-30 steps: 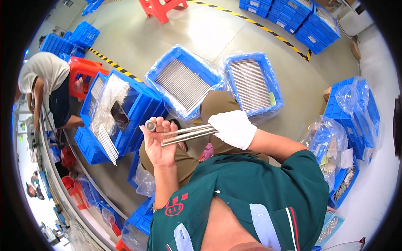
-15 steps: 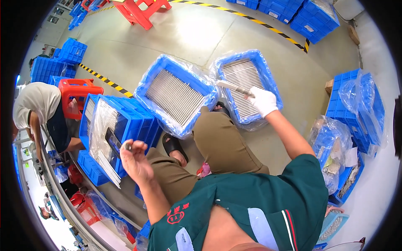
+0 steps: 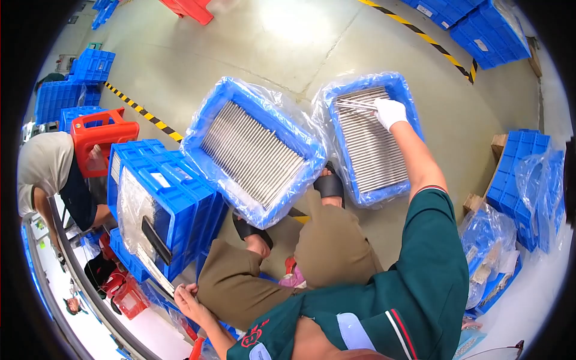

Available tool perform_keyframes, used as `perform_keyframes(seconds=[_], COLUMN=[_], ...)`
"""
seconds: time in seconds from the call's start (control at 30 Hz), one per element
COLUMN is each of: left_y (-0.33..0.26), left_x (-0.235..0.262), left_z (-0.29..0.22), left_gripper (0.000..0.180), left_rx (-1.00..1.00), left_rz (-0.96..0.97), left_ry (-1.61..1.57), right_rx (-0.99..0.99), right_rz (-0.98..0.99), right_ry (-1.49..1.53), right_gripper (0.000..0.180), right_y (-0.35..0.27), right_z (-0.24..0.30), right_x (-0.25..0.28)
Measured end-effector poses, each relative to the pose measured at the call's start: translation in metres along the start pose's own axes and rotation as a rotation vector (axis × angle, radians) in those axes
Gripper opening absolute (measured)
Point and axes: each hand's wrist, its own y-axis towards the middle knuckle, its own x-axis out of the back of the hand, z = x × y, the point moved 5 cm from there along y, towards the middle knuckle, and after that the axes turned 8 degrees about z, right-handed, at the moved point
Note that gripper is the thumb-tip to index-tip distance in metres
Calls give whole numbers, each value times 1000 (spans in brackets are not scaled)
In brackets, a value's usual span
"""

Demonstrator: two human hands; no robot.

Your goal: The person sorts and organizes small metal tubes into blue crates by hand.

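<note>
My right hand (image 3: 391,113), in a white glove, is closed around a few thin silvery metal rods (image 3: 357,104). It holds them low over the far end of the right blue bin (image 3: 359,195), which is lined with clear plastic and filled with rows of similar rods (image 3: 375,150). At lower left, my bare left hand (image 3: 191,304) has its fingers pinched at the near ends of pale rods (image 3: 157,271) sticking out of a tilted blue crate (image 3: 186,186). A flat dark object (image 3: 156,240) lies at that crate's opening, beside clear plastic.
Another plastic-lined blue bin (image 3: 191,139) of rods stands left of the right one. A red stool (image 3: 102,135) and a person bending over (image 3: 48,165) are at far left. Blue crates (image 3: 516,186) and bagged material (image 3: 489,249) line the right. Yellow-black tape (image 3: 144,113) marks the floor.
My right hand has lowered its rods from above the right bin to its far end. My left hand has dropped down to the rod ends at the crate. The whole view has shifted slightly.
</note>
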Motion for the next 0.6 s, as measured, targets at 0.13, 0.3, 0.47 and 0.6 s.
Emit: perform_keyframes(seconds=[0.13,0.3,0.47,0.6], left_y=[5,7,9,9], left_x=[0,-4,3,8], left_z=[1,-7,0,5], left_gripper=[25,24,25,25], left_rx=[35,26,28,26], left_rz=[-19,-28,-46,-66], left_ry=[73,148,151,139], right_rx=[59,37,61,6], right_rz=[-75,-132,-352,-347], right_ry=[-174,-179,-114,33], right_gripper=[30,35,33,21], right_y=[45,53,35,40], right_z=[5,18,18,14], right_x=[9,-2,-3,-24])
